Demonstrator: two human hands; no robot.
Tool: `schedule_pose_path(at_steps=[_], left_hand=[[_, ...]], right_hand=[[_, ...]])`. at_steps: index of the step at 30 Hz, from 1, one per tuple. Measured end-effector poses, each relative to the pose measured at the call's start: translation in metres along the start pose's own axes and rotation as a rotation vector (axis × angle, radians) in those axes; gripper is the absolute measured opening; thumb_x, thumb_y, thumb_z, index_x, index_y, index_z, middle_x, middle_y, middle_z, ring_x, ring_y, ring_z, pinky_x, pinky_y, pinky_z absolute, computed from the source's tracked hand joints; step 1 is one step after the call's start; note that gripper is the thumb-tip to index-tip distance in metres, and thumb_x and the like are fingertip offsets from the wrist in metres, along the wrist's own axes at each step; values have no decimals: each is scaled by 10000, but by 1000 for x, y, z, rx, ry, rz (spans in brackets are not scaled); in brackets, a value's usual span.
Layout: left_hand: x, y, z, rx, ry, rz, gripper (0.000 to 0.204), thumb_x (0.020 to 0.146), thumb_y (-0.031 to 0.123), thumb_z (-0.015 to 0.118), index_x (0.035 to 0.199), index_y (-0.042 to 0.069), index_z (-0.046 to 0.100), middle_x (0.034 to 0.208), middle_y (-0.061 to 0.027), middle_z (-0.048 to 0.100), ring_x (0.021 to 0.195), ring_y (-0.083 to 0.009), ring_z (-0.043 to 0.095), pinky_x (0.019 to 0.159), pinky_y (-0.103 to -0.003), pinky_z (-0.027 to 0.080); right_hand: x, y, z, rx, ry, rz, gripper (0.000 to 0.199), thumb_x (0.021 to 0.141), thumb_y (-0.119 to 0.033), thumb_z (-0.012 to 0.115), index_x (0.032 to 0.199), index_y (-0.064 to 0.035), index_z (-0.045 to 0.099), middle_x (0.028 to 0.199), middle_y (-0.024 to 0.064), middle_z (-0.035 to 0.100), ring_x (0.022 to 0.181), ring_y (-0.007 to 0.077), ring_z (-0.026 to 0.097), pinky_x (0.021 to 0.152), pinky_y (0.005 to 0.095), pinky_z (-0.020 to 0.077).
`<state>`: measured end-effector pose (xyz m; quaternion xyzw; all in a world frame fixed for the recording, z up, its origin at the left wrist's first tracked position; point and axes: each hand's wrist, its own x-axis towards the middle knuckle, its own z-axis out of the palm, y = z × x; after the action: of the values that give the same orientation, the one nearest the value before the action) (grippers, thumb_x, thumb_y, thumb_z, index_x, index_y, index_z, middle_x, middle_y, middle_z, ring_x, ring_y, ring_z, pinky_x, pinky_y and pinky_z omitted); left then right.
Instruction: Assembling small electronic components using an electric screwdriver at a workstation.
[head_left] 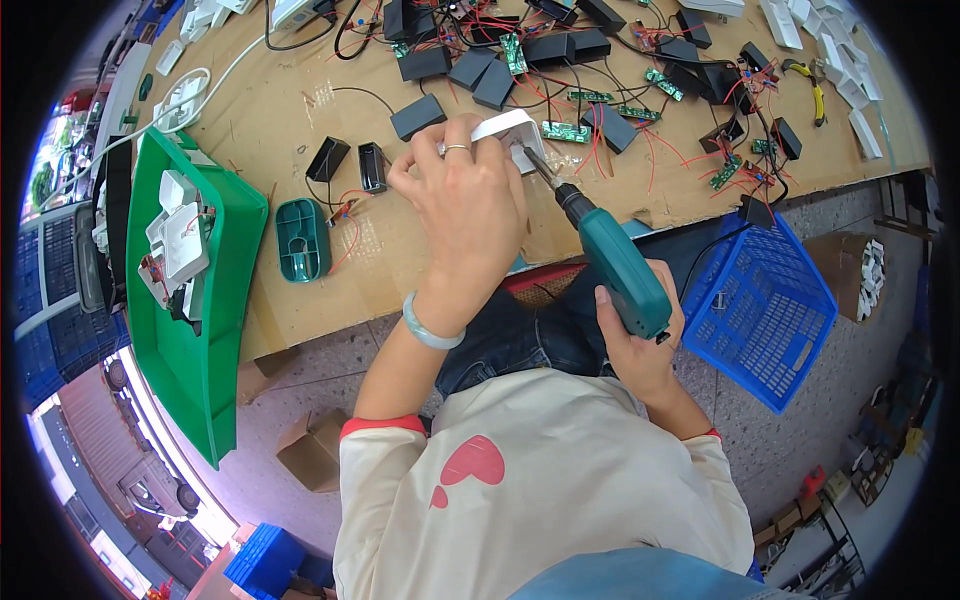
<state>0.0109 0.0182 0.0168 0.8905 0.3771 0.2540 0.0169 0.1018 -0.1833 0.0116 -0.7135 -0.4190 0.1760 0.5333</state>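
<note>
My left hand [465, 200], with a ring and a pale bangle at the wrist, grips a white plastic housing [512, 122] above the cardboard-covered table. The hand hides part of the housing. My right hand [640, 350] is wrapped round a green cordless screwdriver [622, 268], which slants up and to the left. Its bit reaches the white housing's right side; whether it sits in a screw cannot be made out. Left of my left hand lie two small black cases [372, 167] and a green compartment box [302, 240].
Black cases [425, 63], green circuit boards [566, 132] and red wires spread over the table [390, 270]. Yellow-handled pliers [818, 100] lie near white housings at far right. A green bin [222, 340] stands left, a blue basket [770, 320] right.
</note>
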Motion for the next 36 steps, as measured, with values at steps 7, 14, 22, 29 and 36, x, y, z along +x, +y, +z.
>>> schedule_pose_path(at_steps=[7, 14, 22, 29, 36], left_hand=[[0, 1, -1, -10, -6, -8, 106, 852, 135, 724, 898, 44, 754, 1217, -69, 677, 1143, -322, 548, 991, -520, 323], [-2, -2, 1, -32, 0, 25, 115, 854, 121, 713, 892, 15, 730, 1217, -105, 635, 1166, -330, 532, 969, -547, 331], [-3, -2, 1, -70, 18, 22, 114, 865, 114, 715, 926, 19, 733, 1237, -104, 633, 1180, -324, 532, 982, -555, 328], [-3, -2, 1, -68, 27, 22, 117, 846, 110, 726, 931, 32, 743, 1232, -96, 635, 1175, -323, 536, 983, -551, 327], [-2, 0, 3, -46, 42, 11, 115, 829, 115, 734, 896, 22, 738, 1212, -98, 643, 1174, -325, 540, 980, -547, 331]], right_hand=[[0, -2, 0, 33, 7, 24, 248, 853, 48, 761, 1078, 38, 658, 1052, 159, 648, 948, 295, 643, 830, 353, 521], [-1, -8, -5, 21, 31, 71, 228, 860, 40, 757, 1073, 48, 674, 1055, 163, 664, 961, 298, 644, 836, 358, 527], [3, -8, -4, 11, 12, 44, 229, 861, 39, 759, 1078, 44, 684, 1066, 160, 680, 977, 299, 647, 849, 370, 533], [7, -6, 0, 27, 0, 44, 231, 865, 41, 759, 1079, 42, 673, 1061, 163, 671, 964, 296, 646, 841, 366, 531], [3, -1, 0, 15, -20, 36, 230, 869, 39, 760, 1074, 40, 655, 1035, 158, 655, 932, 291, 642, 820, 359, 527]])
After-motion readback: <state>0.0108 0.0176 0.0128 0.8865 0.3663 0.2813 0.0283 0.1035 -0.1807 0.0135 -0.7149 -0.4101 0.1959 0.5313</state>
